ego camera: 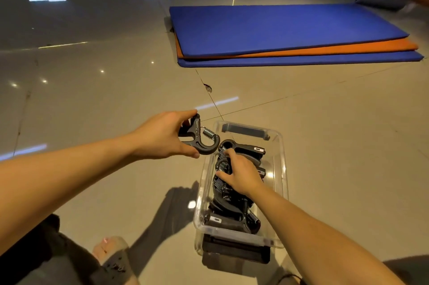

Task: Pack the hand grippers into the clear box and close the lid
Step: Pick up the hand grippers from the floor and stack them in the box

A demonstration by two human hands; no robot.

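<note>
A clear plastic box [279,164] stands open on the tiled floor with several black hand grippers [232,212] lying inside it. My left hand [162,136] holds one black hand gripper [200,138] with a metal spring just left of the box's far left corner, above the floor. Inside the box, my right hand [241,173] rests on the middle grippers, its fingers curled around one of them [246,149]. A black latch [235,250] shows at the near end of the box. No lid can be made out.
Stacked blue and orange exercise mats [290,34] lie on the floor beyond the box. My foot in a sandal [111,252] and a dark-clothed knee are at the lower left. A chip in the tile [207,87] sits ahead.
</note>
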